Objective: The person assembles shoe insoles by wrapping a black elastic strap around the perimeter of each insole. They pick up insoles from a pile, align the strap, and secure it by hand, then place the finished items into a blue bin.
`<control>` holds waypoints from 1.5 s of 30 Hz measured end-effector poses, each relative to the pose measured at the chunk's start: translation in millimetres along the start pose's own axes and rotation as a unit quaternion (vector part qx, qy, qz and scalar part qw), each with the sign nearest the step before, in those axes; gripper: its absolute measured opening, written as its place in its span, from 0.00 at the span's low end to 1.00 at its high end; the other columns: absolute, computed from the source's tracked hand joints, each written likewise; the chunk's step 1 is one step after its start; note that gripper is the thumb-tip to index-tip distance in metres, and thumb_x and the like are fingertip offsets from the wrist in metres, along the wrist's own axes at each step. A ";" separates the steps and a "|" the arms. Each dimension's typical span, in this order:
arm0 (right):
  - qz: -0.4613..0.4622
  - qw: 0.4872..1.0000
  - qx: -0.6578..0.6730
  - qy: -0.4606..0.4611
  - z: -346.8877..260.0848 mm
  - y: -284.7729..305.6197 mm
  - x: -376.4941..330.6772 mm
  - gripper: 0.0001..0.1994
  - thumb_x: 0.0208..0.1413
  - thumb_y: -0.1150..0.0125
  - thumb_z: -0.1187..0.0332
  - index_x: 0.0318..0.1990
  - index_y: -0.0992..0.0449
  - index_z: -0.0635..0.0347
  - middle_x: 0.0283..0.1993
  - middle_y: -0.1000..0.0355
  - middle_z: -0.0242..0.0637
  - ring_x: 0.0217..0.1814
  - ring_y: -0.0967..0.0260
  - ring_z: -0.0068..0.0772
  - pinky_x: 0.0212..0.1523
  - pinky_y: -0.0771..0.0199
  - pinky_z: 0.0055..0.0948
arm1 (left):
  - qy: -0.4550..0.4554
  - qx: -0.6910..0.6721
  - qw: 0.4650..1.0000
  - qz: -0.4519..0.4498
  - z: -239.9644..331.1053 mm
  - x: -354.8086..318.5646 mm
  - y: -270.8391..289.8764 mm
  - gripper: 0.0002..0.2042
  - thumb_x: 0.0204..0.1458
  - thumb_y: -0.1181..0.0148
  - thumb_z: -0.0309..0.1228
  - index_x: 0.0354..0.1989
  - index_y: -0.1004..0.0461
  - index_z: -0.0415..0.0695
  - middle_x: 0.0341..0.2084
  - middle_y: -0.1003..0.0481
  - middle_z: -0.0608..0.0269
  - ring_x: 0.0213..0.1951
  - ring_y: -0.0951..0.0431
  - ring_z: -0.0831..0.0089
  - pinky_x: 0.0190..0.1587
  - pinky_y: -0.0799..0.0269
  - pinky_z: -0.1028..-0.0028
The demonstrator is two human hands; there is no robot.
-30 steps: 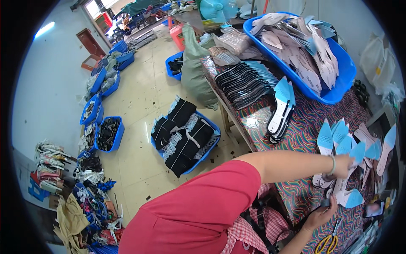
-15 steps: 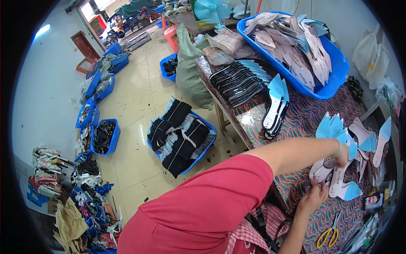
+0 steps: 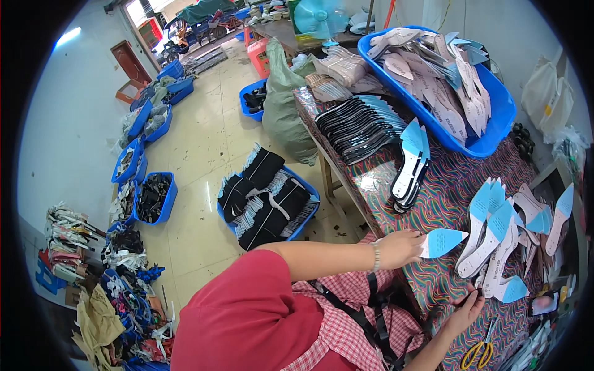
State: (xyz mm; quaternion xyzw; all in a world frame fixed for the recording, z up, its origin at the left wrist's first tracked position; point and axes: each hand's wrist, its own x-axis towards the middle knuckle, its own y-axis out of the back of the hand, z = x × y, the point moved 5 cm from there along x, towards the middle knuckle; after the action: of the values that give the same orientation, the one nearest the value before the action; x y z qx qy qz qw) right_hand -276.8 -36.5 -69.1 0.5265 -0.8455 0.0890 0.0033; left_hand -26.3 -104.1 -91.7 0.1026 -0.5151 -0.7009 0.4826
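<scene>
My left hand is closed around the narrow end of a shoe insole, whose blue pointed tip sticks out to the right. The insole is just above the patterned table. To its right lies a fan of loose insoles, white with blue pointed tips. My right hand rests lower on the table beside the heel ends of that pile, its fingers extended and apart. I see nothing held in it.
Behind are a row of black-edged insoles, a small stack and a heaped blue basin. Yellow-handled scissors lie near my right forearm. A full blue basin stands on the floor, with a green sack beyond.
My left hand has moved left from the pile, bringing one insole with it. My right hand has shifted slightly down from the pile's edge. The view has shifted a little.
</scene>
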 end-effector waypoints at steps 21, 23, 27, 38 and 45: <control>-0.114 0.967 0.107 -0.203 -30.1 -49.0 -46.6 0.08 0.53 0.41 0.77 0.41 0.27 0.64 0.38 0.28 0.32 0.39 0.32 0.19 0.42 0.31 0.19 | 0.299 -0.688 0.659 -0.054 79.5 13.8 52.0 0.11 0.52 0.38 0.29 0.43 0.26 0.40 0.35 0.23 0.66 0.35 0.24 0.80 0.38 0.27 0.77; -0.112 0.962 0.151 -0.198 -30.4 -59.6 -50.2 0.07 0.54 0.42 0.78 0.40 0.28 0.63 0.36 0.28 0.31 0.39 0.32 0.18 0.42 0.31 0.17 | 0.293 -0.656 0.695 -0.035 72.9 14.2 47.1 0.10 0.51 0.37 0.27 0.41 0.25 0.40 0.34 0.23 0.65 0.35 0.24 0.80 0.38 0.28 0.77; -0.118 0.966 0.153 -0.174 -29.8 -59.3 -47.3 0.07 0.54 0.40 0.77 0.40 0.29 0.62 0.36 0.30 0.28 0.39 0.32 0.15 0.41 0.31 0.15 | 0.294 -0.647 0.703 -0.015 75.0 16.3 44.4 0.09 0.50 0.37 0.26 0.40 0.24 0.40 0.34 0.23 0.67 0.35 0.25 0.81 0.39 0.30 0.79; -0.117 0.960 0.187 -0.172 -31.1 -66.4 -46.4 0.08 0.55 0.39 0.76 0.40 0.31 0.59 0.35 0.33 0.23 0.38 0.35 0.11 0.41 0.33 0.13 | 0.278 -0.627 0.728 0.004 72.0 21.3 42.2 0.09 0.51 0.38 0.25 0.40 0.24 0.39 0.34 0.22 0.67 0.36 0.24 0.81 0.39 0.30 0.79; -0.125 0.957 0.171 -0.199 -25.6 -65.3 -48.1 0.08 0.55 0.38 0.74 0.39 0.31 0.59 0.35 0.32 0.23 0.37 0.35 0.10 0.38 0.34 0.13 | 0.273 -0.617 0.738 0.002 72.4 17.6 43.3 0.09 0.50 0.37 0.24 0.41 0.24 0.38 0.34 0.22 0.66 0.35 0.24 0.80 0.39 0.30 0.79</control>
State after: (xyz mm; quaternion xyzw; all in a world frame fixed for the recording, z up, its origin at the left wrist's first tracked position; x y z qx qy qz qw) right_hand -199.4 -17.8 -39.1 0.6278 -0.7288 0.1245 -0.2433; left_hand -57.0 -72.8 -17.4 -0.0316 0.1833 -0.8065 0.5612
